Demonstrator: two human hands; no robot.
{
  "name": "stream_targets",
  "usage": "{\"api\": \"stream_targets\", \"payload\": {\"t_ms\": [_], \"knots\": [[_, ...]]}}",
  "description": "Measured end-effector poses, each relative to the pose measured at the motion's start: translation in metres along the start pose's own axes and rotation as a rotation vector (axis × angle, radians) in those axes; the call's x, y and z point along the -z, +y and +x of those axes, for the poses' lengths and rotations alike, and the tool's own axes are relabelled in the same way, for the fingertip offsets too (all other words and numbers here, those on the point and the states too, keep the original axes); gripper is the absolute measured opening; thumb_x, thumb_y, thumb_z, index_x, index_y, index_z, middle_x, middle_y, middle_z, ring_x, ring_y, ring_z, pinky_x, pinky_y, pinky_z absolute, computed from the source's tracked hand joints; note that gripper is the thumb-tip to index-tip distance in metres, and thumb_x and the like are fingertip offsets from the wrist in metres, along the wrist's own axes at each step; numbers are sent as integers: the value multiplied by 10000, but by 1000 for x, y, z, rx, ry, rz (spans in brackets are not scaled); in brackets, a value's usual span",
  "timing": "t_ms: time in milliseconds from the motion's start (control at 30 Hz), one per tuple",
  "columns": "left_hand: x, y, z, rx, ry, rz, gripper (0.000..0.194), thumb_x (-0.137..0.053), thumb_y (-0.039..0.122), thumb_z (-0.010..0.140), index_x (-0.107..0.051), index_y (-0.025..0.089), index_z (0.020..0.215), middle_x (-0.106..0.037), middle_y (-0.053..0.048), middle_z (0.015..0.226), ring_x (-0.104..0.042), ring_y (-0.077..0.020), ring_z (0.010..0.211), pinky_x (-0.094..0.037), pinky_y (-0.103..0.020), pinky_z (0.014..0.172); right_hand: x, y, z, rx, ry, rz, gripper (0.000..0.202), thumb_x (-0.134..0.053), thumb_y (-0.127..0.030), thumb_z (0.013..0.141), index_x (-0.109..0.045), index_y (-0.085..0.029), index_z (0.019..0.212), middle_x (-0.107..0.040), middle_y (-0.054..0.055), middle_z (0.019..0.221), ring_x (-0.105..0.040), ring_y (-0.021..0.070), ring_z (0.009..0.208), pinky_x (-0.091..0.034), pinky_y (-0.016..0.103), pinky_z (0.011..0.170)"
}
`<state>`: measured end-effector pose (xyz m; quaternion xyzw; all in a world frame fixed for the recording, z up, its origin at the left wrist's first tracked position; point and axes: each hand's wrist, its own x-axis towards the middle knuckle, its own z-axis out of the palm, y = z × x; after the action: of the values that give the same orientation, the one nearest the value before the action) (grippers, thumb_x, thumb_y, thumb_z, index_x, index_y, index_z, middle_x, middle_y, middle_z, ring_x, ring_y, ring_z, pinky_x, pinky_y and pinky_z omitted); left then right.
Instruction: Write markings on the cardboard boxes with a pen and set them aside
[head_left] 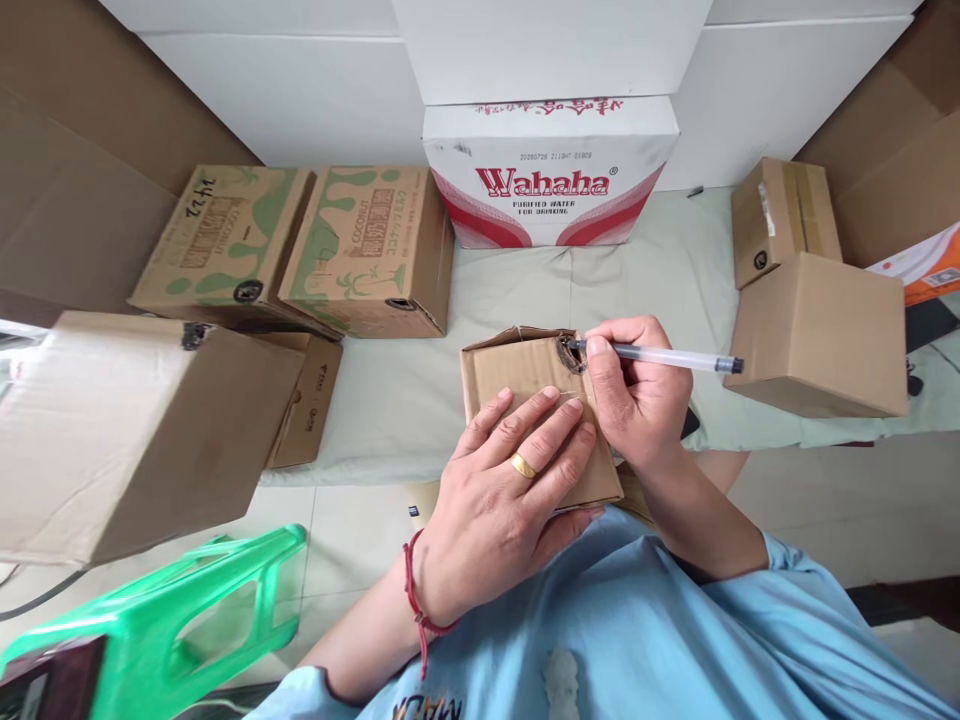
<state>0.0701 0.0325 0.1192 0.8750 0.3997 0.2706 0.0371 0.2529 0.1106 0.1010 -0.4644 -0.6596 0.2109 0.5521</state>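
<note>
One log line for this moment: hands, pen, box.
left hand: flat on small cardboard box | right hand: holds pen, tip at dark mark on box's top corner | box: on person's lap

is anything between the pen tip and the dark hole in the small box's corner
Nothing visible. The pen in the right hand has its tip right at the hole of the small box; the left hand lies flat lower on the box, clear of it.

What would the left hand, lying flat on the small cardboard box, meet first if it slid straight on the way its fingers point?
Probably the right hand holding the pen: the left hand has its fingers aimed up-right across the small cardboard box, almost touching it already.
</note>
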Motion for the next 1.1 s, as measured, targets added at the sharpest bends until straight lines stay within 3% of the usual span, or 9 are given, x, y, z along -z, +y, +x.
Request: {"api": "stream_targets", "payload": {"t_ms": [167,533,867,1100], "knots": [[-1,0,-1,10,5,11,548,-638,556,1111,-700,186,1510,-775,-115,1500,-650,-306,1523,-296,-460,1425,1,2,-1,-19,-13,-9,159,-607,-357,1109,-660,-255,999,-647,-33,757,-547,120,597,-464,249,555],[1,1,2,5,18,-3,532,-641,526,1118,-711,143,1482,-772,-121,1506,-651,-301,1516,-271,-444,1432,1,1,-3,-17,-25,26,140,-625,-334,1095,-664,-253,987,-633,-45,738,-533,110,575,-459,240,555],[1,0,3,-5,9,-7,546,-650,530,1115,-696,136,1489,-756,-118,1531,-655,-320,1508,-264,-444,1432,8,-3,-7,12,9,-29,146,-617,-264,1045,-626,-255,900,-570,-63,660,-479,105,521,-436,237,522],[1,0,3,-5,7,-7,525,-655,527,1110,-705,152,1474,-766,-123,1514,-657,-311,1510,-282,-447,1424,10,5,-18,44,100,-86,90,-656,-289,1066,-688,-261,988,-616,-54,698,-495,113,535,-435,255,532]]}}
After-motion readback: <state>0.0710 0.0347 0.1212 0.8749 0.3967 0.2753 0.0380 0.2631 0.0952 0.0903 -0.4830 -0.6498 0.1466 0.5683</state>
